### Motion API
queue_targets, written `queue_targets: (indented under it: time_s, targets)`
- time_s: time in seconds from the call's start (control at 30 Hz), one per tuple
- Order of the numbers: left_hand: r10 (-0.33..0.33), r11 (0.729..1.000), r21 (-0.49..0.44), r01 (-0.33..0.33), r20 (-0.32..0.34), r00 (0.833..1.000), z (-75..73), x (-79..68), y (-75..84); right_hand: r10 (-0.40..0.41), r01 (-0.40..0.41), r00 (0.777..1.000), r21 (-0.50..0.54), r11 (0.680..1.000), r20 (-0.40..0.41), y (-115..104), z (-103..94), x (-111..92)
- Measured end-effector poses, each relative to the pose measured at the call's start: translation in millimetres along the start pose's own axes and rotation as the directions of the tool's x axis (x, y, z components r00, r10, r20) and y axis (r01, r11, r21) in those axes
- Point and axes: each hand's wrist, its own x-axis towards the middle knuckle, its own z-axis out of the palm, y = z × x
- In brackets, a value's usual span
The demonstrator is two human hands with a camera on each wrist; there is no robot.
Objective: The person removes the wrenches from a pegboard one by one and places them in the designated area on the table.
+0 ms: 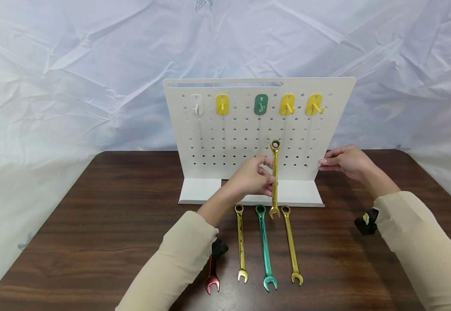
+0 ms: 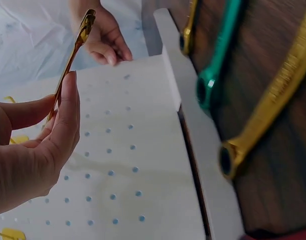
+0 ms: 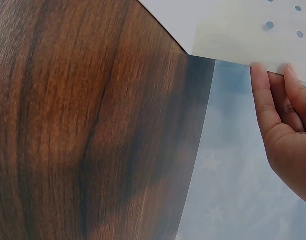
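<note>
My left hand (image 1: 251, 176) pinches a gold combination wrench (image 1: 275, 166) between thumb and fingers. The wrench stands upright in front of the white pegboard (image 1: 244, 149), its ring end up and its open jaw down. In the left wrist view, the thumb and fingers of the left hand (image 2: 40, 135) press on the wrench (image 2: 73, 55) from either side. At the board's right side edge, my right hand (image 1: 347, 162) pinches the pegboard low down. The right wrist view shows the fingers of this hand (image 3: 288, 115) at the edge of the board (image 3: 233, 37).
Below the board lie a gold wrench (image 1: 241, 242), a green wrench (image 1: 265, 246), another gold wrench (image 1: 292, 244) and a red wrench (image 1: 212, 278), partly hidden by the left sleeve. White (image 1: 197, 105), yellow (image 1: 222, 104) and green (image 1: 261, 104) hooks line the board's top. The table (image 1: 112, 224) is dark wood.
</note>
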Motion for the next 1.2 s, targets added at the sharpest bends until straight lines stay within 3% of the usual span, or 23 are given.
queue_targets:
  time_s: [0.2, 0.57, 1.0, 1.2]
  targets:
    - [-0.011, 1.000, 0.008, 0.011, 0.012, 1.000, -10.3, -6.3, -13.3, 0.002, -0.002, 1.000, -0.023, 1.000, -0.002, -0.2, -0.5, 0.6]
    - [-0.051, 0.998, 0.039, 0.051, -0.001, 0.999, -25.0, -17.1, -31.8, 0.013, -0.013, 1.000, 0.051, 0.999, 0.007, -1.3, -1.3, 0.1]
    - [-0.107, 0.993, 0.046, 0.109, -0.034, 0.994, -50.0, -39.4, -51.0, 0.011, -0.012, 1.000, 0.048, 0.999, 0.010, -0.1, -1.1, 0.6]
    - [-0.146, 0.987, 0.062, 0.147, -0.031, 0.989, -61.1, -50.1, -59.7, 0.010, -0.010, 1.000, 0.000, 1.000, 0.003, 0.2, -0.5, 0.6]
